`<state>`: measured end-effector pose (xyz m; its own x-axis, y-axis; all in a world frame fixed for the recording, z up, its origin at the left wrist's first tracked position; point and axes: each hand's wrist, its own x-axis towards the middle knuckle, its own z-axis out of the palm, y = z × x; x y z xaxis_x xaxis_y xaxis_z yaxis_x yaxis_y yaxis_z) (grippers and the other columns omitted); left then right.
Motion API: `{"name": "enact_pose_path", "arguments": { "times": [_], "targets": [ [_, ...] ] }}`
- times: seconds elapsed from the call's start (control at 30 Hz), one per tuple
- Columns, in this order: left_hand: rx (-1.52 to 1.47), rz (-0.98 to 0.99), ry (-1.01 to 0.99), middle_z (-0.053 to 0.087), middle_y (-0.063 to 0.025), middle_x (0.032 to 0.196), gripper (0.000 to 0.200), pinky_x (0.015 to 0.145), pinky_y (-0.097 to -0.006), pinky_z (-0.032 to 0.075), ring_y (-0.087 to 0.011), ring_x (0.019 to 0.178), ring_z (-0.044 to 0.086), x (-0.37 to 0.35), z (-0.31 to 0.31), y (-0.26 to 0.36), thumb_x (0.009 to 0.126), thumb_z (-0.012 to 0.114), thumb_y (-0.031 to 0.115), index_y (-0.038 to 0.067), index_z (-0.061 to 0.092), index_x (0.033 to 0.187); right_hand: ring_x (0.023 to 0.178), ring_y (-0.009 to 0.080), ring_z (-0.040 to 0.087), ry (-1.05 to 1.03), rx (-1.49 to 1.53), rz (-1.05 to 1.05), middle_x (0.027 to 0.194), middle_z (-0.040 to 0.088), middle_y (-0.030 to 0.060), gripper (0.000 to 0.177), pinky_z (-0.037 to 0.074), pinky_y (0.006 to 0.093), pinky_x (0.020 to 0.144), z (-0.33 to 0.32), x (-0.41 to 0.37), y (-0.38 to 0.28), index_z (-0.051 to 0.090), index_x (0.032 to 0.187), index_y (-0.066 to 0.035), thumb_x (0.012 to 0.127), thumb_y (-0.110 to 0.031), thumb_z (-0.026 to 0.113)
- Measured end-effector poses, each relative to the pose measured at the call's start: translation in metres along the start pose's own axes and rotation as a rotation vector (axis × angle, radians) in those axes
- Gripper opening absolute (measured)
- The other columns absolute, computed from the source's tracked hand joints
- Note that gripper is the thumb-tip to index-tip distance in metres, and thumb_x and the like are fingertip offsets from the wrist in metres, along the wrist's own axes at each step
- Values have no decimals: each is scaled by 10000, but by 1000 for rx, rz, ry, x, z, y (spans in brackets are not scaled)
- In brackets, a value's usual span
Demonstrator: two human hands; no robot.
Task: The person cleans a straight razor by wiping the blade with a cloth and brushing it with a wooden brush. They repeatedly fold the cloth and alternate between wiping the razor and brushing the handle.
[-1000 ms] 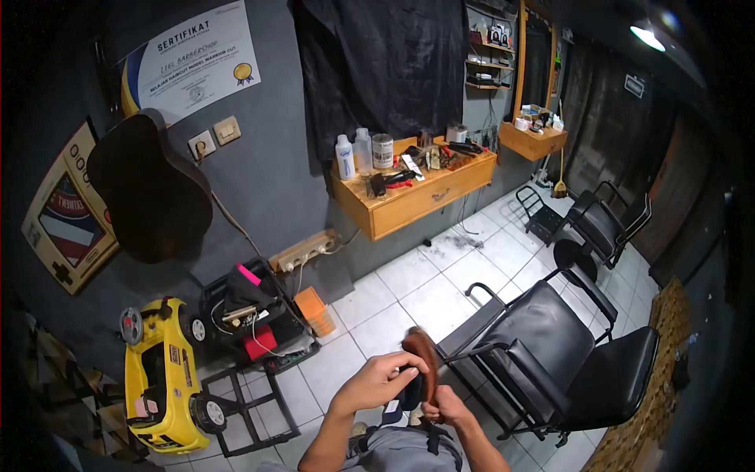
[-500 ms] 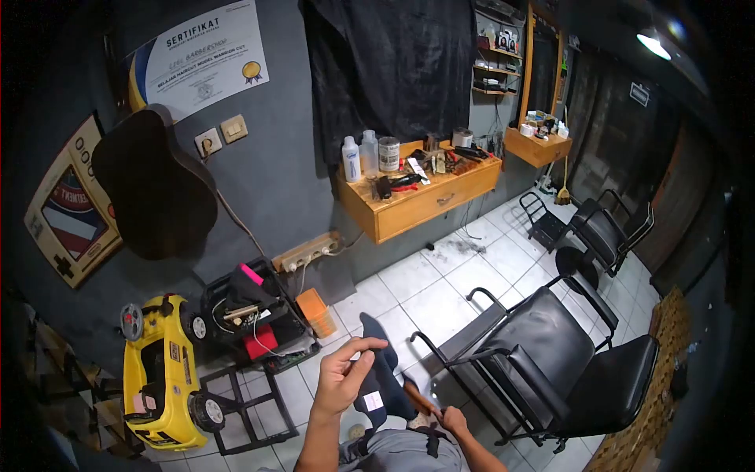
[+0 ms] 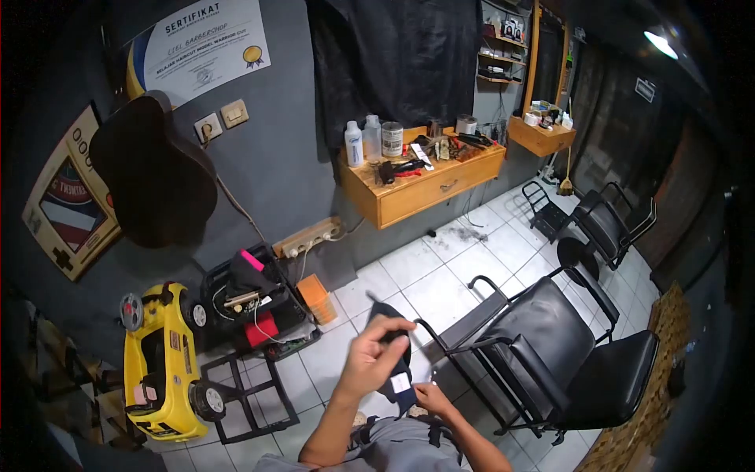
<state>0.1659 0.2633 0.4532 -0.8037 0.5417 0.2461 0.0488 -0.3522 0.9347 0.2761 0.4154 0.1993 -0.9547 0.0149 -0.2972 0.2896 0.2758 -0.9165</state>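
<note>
The dark cloth (image 3: 404, 363) hangs in front of your chest, held up between both your hands above the white tiled floor (image 3: 429, 277). A small white tag (image 3: 399, 383) shows on its lower part.

Your left hand (image 3: 377, 358) is the higher one. Its fingers are curled over the upper part of the cloth and grip it, with a strip of the fabric sticking out above the knuckles. The hand is a little blurred, so you cannot make out each finger.

Your right hand (image 3: 430, 399) sits lower and just to the right, its fingers closed on the bottom edge of the cloth right beside the tag.

A black barber chair (image 3: 550, 350) stands just to your right, its armrest near your hands. A yellow toy car (image 3: 161, 366) is parked to your left, beside a black cart (image 3: 248, 303) and an orange box (image 3: 316, 299). On the grey wall ahead, a wooden shelf (image 3: 421, 189) carries bottles and barber tools. A dark guitar (image 3: 153, 185) hangs further left, under a certificate (image 3: 200, 47).
</note>
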Motion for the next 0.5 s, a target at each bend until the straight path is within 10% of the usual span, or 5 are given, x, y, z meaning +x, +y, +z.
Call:
{"name": "enact_pose_path", "arguments": {
  "times": [0.2,0.33,0.4,0.43,0.5],
  "targets": [
    [-23,209,214,501,38,916,226,544,-126,264,21,663,377,-2,-27,17,864,580,-23,-22,584,1090,900,418,616,-10,-557,539,869,635,261,638,483,477,761,-2,-23,132,704,898,-43,865,-630,457],
    [-222,-18,105,543,-19,1093,460,561,-125,373,34,699,475,-8,-21,14,863,566,-48,-54,439,1305,707,369,657,218,-636,381,770,661,226,626,503,436,617,-5,-15,143,691,831,-15,882,-599,472],
    [-152,-59,62,516,-46,1196,492,545,-130,377,29,689,480,-7,-16,11,854,569,-63,-58,420,1322,461,211,534,346,-46,316,585,567,83,566,407,340,431,-8,0,142,610,730,-45,927,-550,445],
    [-146,-97,25,439,-105,1316,548,757,-190,478,-67,948,560,-8,-18,4,812,582,-97,-76,402,1328,439,144,424,323,231,259,565,468,23,518,332,297,409,-13,2,97,548,730,-78,945,-532,422],
    [-105,-133,-20,451,-77,1272,532,670,-151,458,-31,878,543,-6,-11,4,820,578,-101,-71,412,1324,421,76,288,251,717,165,548,341,-44,455,243,253,389,-23,-10,-19,467,766,-112,968,-511,387]
  ]
}}
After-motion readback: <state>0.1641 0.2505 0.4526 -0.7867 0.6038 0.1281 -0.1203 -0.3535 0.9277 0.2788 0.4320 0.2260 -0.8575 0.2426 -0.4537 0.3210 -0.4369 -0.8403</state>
